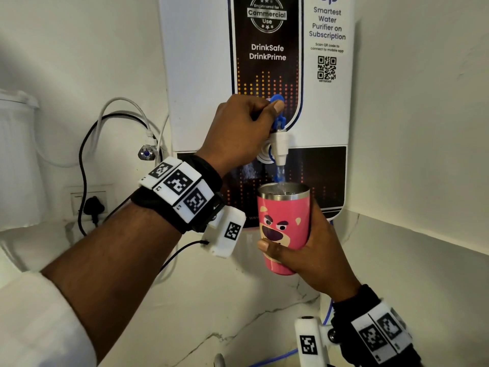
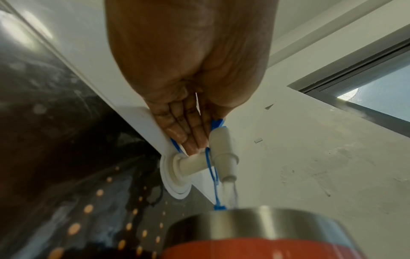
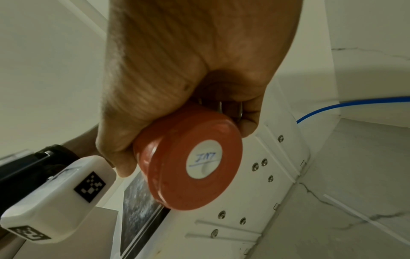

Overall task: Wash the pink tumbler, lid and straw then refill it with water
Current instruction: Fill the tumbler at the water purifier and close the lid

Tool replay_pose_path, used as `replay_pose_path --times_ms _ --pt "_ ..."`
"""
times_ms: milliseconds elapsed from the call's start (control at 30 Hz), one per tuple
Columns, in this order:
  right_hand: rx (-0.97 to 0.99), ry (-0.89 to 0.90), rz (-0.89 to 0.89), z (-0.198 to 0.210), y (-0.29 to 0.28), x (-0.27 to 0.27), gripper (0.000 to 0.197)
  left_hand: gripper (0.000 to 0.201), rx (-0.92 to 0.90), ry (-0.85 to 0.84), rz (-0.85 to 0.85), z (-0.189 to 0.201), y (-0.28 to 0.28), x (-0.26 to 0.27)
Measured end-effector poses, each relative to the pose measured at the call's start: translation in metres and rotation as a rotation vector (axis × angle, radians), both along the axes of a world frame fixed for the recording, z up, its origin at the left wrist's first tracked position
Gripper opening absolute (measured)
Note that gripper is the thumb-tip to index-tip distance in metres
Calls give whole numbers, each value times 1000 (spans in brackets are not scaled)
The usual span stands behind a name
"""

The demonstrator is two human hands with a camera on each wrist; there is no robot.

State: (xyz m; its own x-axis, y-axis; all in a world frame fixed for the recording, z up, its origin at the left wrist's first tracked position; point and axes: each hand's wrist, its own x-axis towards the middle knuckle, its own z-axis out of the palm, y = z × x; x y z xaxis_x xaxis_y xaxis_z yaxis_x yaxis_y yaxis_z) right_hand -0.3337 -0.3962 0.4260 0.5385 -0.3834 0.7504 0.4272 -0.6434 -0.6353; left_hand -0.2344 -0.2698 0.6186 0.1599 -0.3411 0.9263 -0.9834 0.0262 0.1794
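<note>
- Pink steel-rimmed bear-face tumbler, gripped upright by our right hand, sits directly under the white spout.
- Our left hand, fingers curled, presses the blue tap lever above.

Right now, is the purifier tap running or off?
Running. A stream of water falls from the white spout into the pink tumbler while the left hand presses the blue lever.

Tumbler: we see pink, with a frowning bear face and a bare steel rim.
Tumbler base: we see orange-pink round a white disc with blue handwriting.
Tap: white body, blue lever.
Purifier: white, with a black panel of orange and yellow dots.
Counter: white marble, dark veins.
Wrist bands: black, with white blocks bearing black-and-white square codes.
</note>
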Motion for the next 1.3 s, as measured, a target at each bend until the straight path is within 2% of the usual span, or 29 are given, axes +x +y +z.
replay_pose_path --times_ms 200,367,533,600,767,900,1000,1133,1300 --pt "-1 0 -11 1 1 -1 87 44 -3 0 -1 0 0 0" --pt "-3 -5 -3 0 1 0 97 44 -8 5 -7 0 0 0" --pt "-4 -8 -10 2 3 -3 90 44 3 -2 -17 0 1 -1" --pt "7 -11 -8 1 3 -4 86 41 6 -55 -8 -1 2 -2" --pt "50 4 9 -3 3 -5 78 31 -62 -315 4 -12 8 -5" --pt "51 20 25 -15 7 -11 81 28 -64 -205 -16 -25 15 -6" --pt "36 32 32 -31 13 -18 87 37 -70 -111 -42 -50 27 -12" --pt "25 81 46 -62 25 -27 94 44 40 23 -85 -118 52 -25" --pt "20 121 82 -114 43 -32 91 102 394 387 -88 -222 78 -39"
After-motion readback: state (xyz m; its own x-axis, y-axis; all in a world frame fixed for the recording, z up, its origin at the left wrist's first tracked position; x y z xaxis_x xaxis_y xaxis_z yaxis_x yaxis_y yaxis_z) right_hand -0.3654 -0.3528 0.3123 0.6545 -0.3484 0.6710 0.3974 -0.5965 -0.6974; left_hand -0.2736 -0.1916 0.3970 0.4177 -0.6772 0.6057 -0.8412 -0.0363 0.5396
